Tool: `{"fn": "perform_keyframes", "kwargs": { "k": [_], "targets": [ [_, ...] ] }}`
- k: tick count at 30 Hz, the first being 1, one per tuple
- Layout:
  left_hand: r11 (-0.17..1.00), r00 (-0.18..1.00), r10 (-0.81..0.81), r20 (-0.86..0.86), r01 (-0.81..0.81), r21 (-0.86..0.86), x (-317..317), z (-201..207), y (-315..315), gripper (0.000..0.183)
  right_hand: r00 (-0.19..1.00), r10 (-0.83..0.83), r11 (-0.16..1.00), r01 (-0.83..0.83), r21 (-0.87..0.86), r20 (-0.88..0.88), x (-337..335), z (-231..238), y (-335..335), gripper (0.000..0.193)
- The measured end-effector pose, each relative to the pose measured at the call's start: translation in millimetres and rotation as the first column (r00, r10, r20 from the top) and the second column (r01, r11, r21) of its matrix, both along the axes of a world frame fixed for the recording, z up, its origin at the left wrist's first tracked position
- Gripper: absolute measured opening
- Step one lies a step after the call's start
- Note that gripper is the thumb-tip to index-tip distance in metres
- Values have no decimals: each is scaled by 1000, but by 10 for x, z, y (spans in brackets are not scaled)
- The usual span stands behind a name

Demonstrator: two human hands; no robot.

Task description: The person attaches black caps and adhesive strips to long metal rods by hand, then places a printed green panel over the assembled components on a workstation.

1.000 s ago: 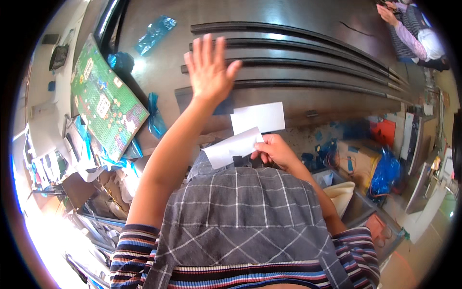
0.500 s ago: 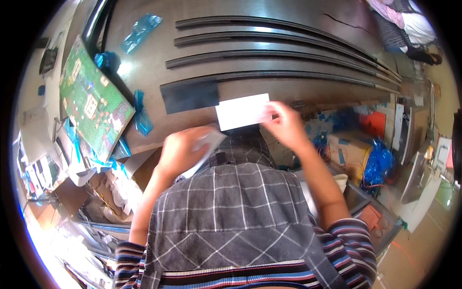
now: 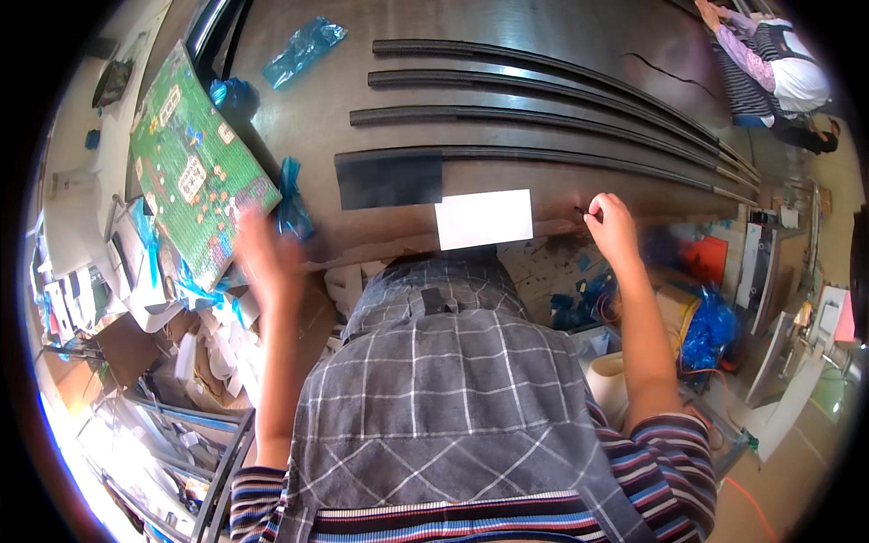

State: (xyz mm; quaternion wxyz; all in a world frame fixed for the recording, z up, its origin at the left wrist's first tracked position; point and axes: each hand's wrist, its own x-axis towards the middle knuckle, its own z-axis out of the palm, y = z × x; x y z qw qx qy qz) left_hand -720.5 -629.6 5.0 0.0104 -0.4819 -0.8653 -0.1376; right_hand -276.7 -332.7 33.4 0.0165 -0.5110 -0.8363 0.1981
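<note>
At the table's near edge lies a white rectangular sheet (image 3: 489,219), its left end meeting a dark rectangular sheet (image 3: 391,178). That dark sheet covers the left end of the nearest of several long black strips (image 3: 543,161). To the right of the white sheet, my right hand (image 3: 615,226) is closed in a pinch on a small dark thin piece (image 3: 584,213) at the tabletop, its kind too small to make out. My left hand (image 3: 267,258), smeared by motion, is beside the lower right corner of a green picture-covered board (image 3: 195,163); its fingers cannot be read.
Crumpled blue plastic film (image 3: 303,52) rests on the table (image 3: 299,118) at the far left, with more near the board. Cardboard and paper scraps (image 3: 213,362) fill the lower left. A blue plastic bag (image 3: 711,326) is at the right. Another person (image 3: 778,63) stands far right.
My right hand has left the white sheet and moved right to a small dark piece. My left hand has swung left to the green board; the pale sheet it held no longer shows.
</note>
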Motion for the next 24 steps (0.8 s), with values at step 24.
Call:
{"fn": "perform_keyframes", "kwargs": {
  "k": [24],
  "targets": [
    [986,982,-164,97,165,-7,717,-245,1067,79,855,348,898,-187,399,-383,-1989,-178,-694,16]
  ]
}}
